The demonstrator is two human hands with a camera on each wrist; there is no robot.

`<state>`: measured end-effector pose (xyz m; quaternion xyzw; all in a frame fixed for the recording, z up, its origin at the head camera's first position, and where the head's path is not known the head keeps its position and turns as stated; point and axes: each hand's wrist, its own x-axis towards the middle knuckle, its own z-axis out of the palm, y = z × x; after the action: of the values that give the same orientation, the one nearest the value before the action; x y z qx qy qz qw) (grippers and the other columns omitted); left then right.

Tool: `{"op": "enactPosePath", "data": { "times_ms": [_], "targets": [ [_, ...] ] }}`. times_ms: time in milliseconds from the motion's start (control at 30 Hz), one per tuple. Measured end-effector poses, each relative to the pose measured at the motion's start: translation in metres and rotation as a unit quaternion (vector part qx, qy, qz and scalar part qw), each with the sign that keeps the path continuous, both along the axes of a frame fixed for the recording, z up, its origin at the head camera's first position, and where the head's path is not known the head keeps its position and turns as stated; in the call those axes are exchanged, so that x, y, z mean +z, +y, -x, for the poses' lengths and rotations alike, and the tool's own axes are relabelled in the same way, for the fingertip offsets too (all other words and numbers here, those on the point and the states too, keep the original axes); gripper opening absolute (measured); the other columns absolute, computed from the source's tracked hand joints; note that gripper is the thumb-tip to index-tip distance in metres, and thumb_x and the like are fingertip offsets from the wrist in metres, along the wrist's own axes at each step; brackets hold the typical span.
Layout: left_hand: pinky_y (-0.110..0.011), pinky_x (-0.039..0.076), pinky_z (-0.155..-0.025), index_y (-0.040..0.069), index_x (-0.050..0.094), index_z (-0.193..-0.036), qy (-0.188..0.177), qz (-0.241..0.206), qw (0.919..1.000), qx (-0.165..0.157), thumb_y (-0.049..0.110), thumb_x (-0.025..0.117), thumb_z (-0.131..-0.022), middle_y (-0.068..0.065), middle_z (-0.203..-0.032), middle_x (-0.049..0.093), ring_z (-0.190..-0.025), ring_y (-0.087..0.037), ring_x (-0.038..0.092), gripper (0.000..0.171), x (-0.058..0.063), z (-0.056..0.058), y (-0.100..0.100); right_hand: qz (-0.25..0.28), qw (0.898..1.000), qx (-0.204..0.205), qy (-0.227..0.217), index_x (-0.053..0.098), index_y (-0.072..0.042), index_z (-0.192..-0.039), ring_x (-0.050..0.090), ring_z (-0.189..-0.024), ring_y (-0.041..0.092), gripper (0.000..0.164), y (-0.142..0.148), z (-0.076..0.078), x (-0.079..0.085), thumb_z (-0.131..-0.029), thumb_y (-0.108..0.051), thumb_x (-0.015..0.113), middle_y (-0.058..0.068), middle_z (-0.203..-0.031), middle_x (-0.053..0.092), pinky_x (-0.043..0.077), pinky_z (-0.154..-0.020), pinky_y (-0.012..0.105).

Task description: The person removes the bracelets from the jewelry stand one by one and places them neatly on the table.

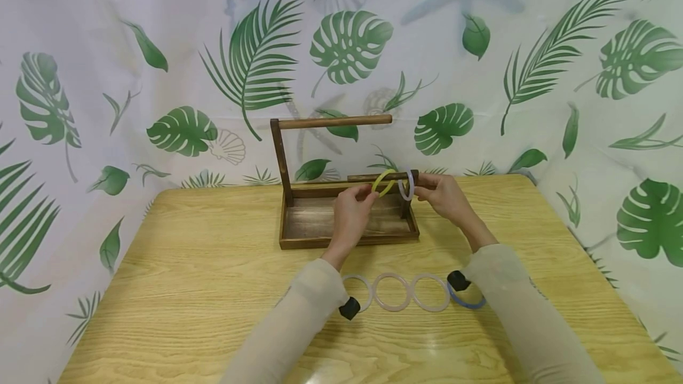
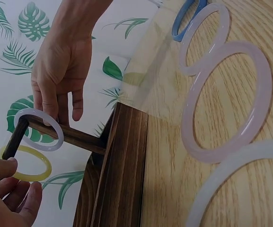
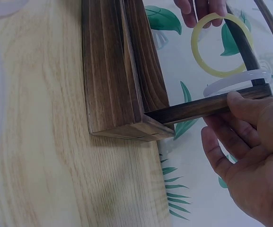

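My left hand [image 1: 353,212] pinches a yellow bangle [image 3: 195,49] between thumb and fingers. That ring encircles the lower bar [image 3: 242,42] of a dark wooden bangle stand [image 1: 304,244]. A pale lavender bangle [image 2: 58,135] hangs on the same bar, close to the short post [image 3: 198,108]. At the top of this post, my right hand [image 1: 443,193] holds the wood, its thumb on the near face and the fingers on the other side. In the head view, the lavender ring overlaps the post's top.
On the wooden table [image 1: 213,289], in front of the stand, lie several bangles in a row: a whitish one [image 1: 368,289], a pink one [image 2: 264,94], a pale lavender one [image 1: 429,310] and a blue one [image 1: 472,306]. The stand's higher bar [image 1: 336,122] carries no ring. A leaf-print cloth [image 1: 176,76] hangs behind.
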<state>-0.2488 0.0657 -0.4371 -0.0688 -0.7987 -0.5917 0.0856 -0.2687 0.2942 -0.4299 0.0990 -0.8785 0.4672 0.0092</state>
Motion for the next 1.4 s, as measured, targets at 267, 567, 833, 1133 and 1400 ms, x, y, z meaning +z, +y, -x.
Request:
{"op": "enactPosePath", "data": {
  "times_ms": [267, 567, 833, 1133, 1400],
  "targets": [
    [-0.031, 0.063, -0.075, 0.001, 0.079, -0.114, 0.016, -0.003, 0.9998, 0.008, 0.013, 0.076, -0.096, -0.011, -0.102, 0.078, -0.090, -0.021, 0.075, 0.021, 0.000, 0.001, 0.003, 0.006, 1.000, 0.000, -0.002, 0.062, 0.008, -0.137, 0.066, -0.108, 0.044, 0.038, 0.000, 0.000, 0.000, -0.105, -0.014, 0.063, 0.027, -0.129, 0.067, 0.057, -0.078, 0.018],
    [-0.026, 0.059, -0.066, 0.001, 0.080, -0.110, 0.032, 0.000, 0.9994, 0.013, 0.015, 0.077, -0.096, -0.009, -0.096, 0.079, -0.083, -0.019, 0.074, 0.020, -0.002, 0.001, 0.000, 0.002, 1.000, -0.003, -0.004, 0.060, 0.008, -0.140, 0.067, -0.104, 0.037, 0.040, 0.001, 0.002, -0.002, -0.106, -0.014, 0.061, 0.027, -0.132, 0.065, 0.055, -0.076, 0.017],
    [-0.025, 0.059, -0.065, 0.000, 0.080, -0.109, 0.023, -0.003, 0.9995, 0.020, 0.017, 0.076, -0.097, -0.009, -0.095, 0.079, -0.082, -0.019, 0.073, 0.021, -0.002, 0.002, -0.009, -0.004, 1.000, -0.006, 0.000, 0.059, 0.006, -0.141, 0.068, -0.103, 0.036, 0.041, -0.001, -0.001, 0.000, -0.106, -0.015, 0.061, 0.027, -0.130, 0.066, 0.057, -0.080, 0.021],
    [-0.028, 0.059, -0.064, 0.000, 0.080, -0.107, 0.025, 0.003, 0.9993, 0.027, 0.014, 0.077, -0.096, -0.011, -0.092, 0.078, -0.081, -0.022, 0.073, 0.018, -0.003, 0.001, -0.019, -0.003, 1.000, -0.003, 0.008, 0.059, 0.007, -0.141, 0.068, -0.105, 0.040, 0.041, -0.002, -0.001, -0.001, -0.106, -0.014, 0.062, 0.027, -0.129, 0.066, 0.057, -0.080, 0.019],
    [-0.026, 0.057, -0.061, 0.000, 0.080, -0.108, 0.023, -0.002, 0.9995, 0.021, 0.016, 0.075, -0.097, -0.011, -0.093, 0.078, -0.080, -0.022, 0.073, 0.020, -0.003, 0.001, -0.034, -0.002, 1.000, -0.002, 0.010, 0.058, 0.008, -0.141, 0.066, -0.107, 0.047, 0.041, -0.001, -0.001, -0.001, -0.106, -0.013, 0.061, 0.028, -0.129, 0.066, 0.058, -0.080, 0.020]
  ]
}}
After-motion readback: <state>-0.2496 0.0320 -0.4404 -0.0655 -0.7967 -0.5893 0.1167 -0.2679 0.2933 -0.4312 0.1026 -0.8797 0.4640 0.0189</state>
